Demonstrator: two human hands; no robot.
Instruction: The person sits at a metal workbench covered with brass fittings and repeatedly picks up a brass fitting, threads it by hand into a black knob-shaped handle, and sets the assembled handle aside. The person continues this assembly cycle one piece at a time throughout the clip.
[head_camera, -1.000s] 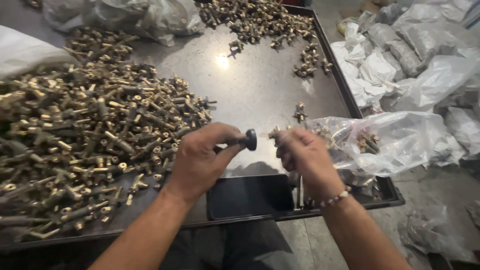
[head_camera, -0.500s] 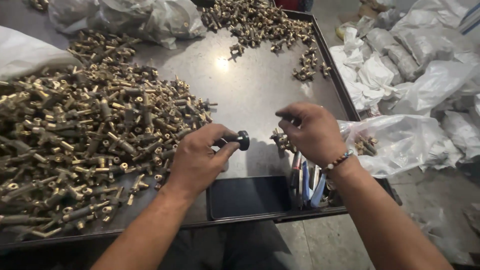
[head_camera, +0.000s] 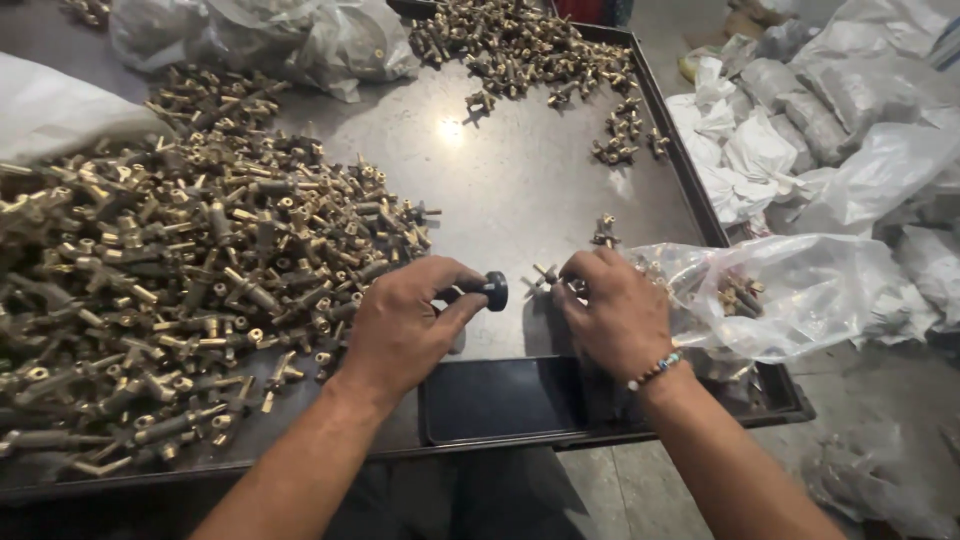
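Note:
My left hand (head_camera: 405, 325) grips a short black tool with a round socket end (head_camera: 492, 290), pointed to the right. My right hand (head_camera: 615, 310) pinches a small brass fitting (head_camera: 546, 274) just right of the tool's end; the two are close but apart. Both hands hover over a dark metal tray (head_camera: 520, 190). A large heap of brass fittings (head_camera: 170, 290) lies left of my left hand. A clear plastic bag with several brass fittings (head_camera: 790, 295) lies beside my right hand, over the tray's right rim.
A second pile of brass fittings (head_camera: 520, 45) lies at the tray's far edge, with small clusters (head_camera: 625, 140) near the right rim. A dark flat slab (head_camera: 500, 400) sits at the tray's front. Filled plastic bags (head_camera: 800, 120) are stacked on the floor at right.
My right hand went right to the plastic bag, then came back left with a brass fitting toward the black tool. My left hand stayed put with the tool.

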